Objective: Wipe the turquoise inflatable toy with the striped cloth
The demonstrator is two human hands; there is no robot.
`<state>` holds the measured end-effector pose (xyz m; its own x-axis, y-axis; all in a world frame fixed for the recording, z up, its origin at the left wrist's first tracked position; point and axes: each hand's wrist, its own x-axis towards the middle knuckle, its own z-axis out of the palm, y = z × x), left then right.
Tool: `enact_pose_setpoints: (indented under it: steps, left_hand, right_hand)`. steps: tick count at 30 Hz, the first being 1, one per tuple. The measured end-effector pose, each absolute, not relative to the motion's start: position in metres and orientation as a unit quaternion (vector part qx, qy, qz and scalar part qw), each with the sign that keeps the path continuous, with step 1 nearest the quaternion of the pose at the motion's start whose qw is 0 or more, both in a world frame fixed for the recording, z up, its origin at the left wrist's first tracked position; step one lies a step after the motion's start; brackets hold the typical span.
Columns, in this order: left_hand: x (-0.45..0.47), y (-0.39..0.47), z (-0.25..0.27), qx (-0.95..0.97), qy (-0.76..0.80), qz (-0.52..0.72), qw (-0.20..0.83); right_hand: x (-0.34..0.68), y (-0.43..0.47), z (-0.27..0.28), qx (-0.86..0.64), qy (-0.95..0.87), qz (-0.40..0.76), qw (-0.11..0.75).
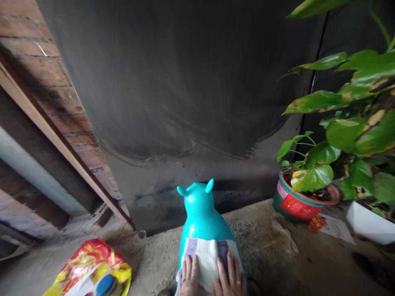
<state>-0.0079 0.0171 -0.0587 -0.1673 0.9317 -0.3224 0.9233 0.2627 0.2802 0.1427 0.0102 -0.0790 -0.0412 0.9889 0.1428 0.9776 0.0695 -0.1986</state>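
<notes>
Nearby, potted plant (300, 197) (right), bag (92, 269).

Two bare hands at the bottom edge of view, left hand (189, 278) and right hand (230, 279). No gloves. No sleeves or cuffs visible, wrists cut off by the frame. Slim band ring, pale and metallic-looking, on one finger of the right hand. Another ring seemingly on the left hand, too small and blurred to tell for sure. Short nails, no visible polish. Nothing else of the body in view.

white cloth (206, 258) draped over turquoise animal toy (200, 209)
</notes>
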Motion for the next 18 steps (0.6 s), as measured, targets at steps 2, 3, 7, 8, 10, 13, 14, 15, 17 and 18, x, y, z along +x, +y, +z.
enact_pose_setpoints:
  steps: [2,3,7,8,10,13,14,15,17,18]
  left_hand:
    - [-0.008,0.027,-0.046,0.607,0.761,0.016,0.229]
    - [-0.009,0.033,-0.039,0.606,0.761,0.024,0.232]
    - [-0.017,0.053,-0.020,0.602,0.750,0.085,0.258]
    - [-0.019,0.055,-0.019,0.600,0.746,0.105,0.267]
    - [-0.023,0.055,-0.025,0.598,0.741,0.135,0.274]
    - [-0.026,0.045,-0.045,0.608,0.739,0.138,0.255]
    - [-0.026,0.039,-0.052,0.613,0.740,0.118,0.248]
    - [-0.025,0.033,-0.057,0.616,0.742,0.092,0.247]
    - [-0.023,0.020,-0.061,0.612,0.745,0.042,0.260]
    - [-0.022,0.014,-0.060,0.611,0.743,0.024,0.272]
  right_hand:
    - [0.140,0.033,-0.061,-0.673,-0.728,0.074,0.106]
    - [0.138,0.047,-0.050,-0.667,-0.731,0.100,0.101]
    - [0.127,0.098,-0.015,-0.648,-0.738,0.152,0.107]
    - [0.125,0.105,-0.010,-0.647,-0.739,0.156,0.107]
    - [0.122,0.107,-0.005,-0.650,-0.736,0.158,0.105]
    - [0.124,0.081,-0.014,-0.656,-0.735,0.140,0.101]
    - [0.125,0.067,-0.022,-0.656,-0.738,0.121,0.103]
    - [0.126,0.051,-0.033,-0.656,-0.740,0.097,0.107]
    - [0.129,0.017,-0.058,-0.663,-0.738,0.037,0.119]
    - [0.130,0.002,-0.070,-0.674,-0.729,0.010,0.123]
